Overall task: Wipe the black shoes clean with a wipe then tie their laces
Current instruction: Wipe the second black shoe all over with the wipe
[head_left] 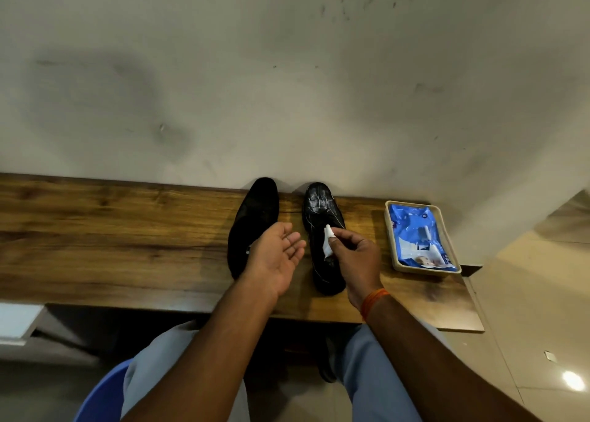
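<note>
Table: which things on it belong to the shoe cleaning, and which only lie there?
Job: left shoe; right shoe, streaked white; wipe, pinched in right hand; open left hand.

Lying about: wipes pack in its tray.

We have one view only, a wide-angle head camera, so no overlap with a second view. We look forward and steeply down from above the seated person's lap onto the bench [127, 230], facing the wall [287, 70] that runs along the bench's far edge. We sit close: both forearms enter from the bottom edge, and the hands are mid-frame. The bench's right end shows; its left runs out of frame. Edges bend from lens distortion.
</note>
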